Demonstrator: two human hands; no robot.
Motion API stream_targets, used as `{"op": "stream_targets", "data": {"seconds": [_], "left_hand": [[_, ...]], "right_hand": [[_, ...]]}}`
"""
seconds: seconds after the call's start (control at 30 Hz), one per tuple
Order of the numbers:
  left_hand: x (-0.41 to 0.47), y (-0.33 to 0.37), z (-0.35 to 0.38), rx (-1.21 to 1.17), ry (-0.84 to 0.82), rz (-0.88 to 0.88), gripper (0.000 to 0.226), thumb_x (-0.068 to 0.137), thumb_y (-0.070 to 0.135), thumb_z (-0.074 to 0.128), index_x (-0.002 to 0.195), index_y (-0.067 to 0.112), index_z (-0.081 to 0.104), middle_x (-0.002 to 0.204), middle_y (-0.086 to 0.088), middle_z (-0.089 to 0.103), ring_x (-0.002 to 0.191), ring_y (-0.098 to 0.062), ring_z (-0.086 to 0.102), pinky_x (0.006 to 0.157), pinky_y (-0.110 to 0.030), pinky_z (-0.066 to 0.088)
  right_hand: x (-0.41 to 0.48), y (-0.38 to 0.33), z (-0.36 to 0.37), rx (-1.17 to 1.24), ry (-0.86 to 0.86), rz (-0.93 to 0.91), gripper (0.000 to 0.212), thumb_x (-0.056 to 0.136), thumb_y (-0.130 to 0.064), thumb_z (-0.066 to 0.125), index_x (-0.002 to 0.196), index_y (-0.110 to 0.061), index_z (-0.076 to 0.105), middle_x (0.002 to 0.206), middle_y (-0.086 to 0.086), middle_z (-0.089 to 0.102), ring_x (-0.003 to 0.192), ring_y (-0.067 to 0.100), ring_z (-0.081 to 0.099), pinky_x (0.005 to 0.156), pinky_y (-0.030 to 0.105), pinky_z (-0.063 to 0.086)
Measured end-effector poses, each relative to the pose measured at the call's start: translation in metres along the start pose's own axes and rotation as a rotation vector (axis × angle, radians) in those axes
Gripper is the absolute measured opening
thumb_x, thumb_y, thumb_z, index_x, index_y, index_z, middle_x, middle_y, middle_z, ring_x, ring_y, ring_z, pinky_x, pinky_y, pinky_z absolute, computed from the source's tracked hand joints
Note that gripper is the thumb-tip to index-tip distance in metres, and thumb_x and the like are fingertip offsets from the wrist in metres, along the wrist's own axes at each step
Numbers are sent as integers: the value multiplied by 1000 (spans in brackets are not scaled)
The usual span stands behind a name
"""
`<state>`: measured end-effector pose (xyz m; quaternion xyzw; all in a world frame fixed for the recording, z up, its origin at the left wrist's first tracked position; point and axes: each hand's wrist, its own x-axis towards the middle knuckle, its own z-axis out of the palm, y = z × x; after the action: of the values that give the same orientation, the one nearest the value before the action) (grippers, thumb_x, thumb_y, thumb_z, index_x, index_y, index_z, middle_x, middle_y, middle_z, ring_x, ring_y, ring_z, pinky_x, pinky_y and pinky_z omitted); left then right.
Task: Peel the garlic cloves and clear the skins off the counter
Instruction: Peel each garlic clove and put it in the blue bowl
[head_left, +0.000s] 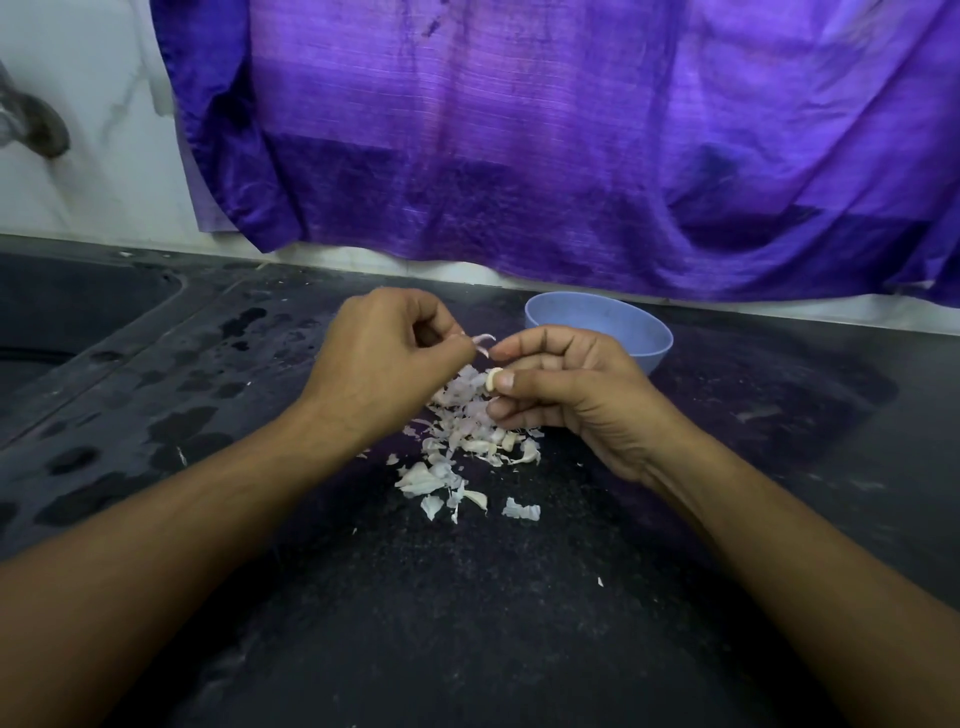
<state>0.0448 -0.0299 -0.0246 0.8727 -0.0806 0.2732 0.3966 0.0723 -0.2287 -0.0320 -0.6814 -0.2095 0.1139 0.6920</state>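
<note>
While my right hand pinches the garlic clove steady above the black counter, my left hand nips a curl of skin to strip it; loose skins heaped beneath; blue bowl just behind, presumably for peeled cloves.

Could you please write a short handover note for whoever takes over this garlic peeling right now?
Left hand: pinches a curl of skin at its fingertips.
Right hand: holds a garlic clove between thumb and fingers; the visible end looks bare.
Blue bowl: on the counter behind the right hand; its contents cannot be seen.
Done: a pile of skins lies on the counter beneath the hands.
Left: finish this clove, check the pile for unpeeled cloves, then clear all skins off the counter.
</note>
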Motion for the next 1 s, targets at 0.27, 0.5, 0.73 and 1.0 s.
{"op": "stream_targets", "data": {"seconds": [0.27,0.5,0.73,1.0], "left_hand": [[-1,-4,6,-8,-45,50,21,95,31,64,79,23,75,66,10,71,57,-9,62,59,-29,50],[-1,-4,5,27,-58,56,12,88,36,77,79,29,77,63,20,68,62,6,63,60,-15,42],[-1,-6,5,15,-57,29,18,80,35,86,73,28,70,68,20,71,61,3,66,61,-22,50],[-2,-5,7,-49,-106,104,3,88,31,80,90,29,79,80,17,75,77,1,70,69,-18,55]], "right_hand": [[2,0,-4,40,68,-32,13,88,-1,73,100,-6,69,89,16,72,74,24,73,73,38,65],[3,-1,-8,65,136,-63,16,91,-2,70,107,-6,70,94,14,75,74,23,74,68,34,63],[2,-1,-6,43,128,-80,13,90,1,71,101,-5,68,93,16,77,74,24,76,71,35,64],[2,-1,-4,9,109,-96,18,84,7,74,96,-5,68,85,14,76,73,22,75,69,32,63]]}}
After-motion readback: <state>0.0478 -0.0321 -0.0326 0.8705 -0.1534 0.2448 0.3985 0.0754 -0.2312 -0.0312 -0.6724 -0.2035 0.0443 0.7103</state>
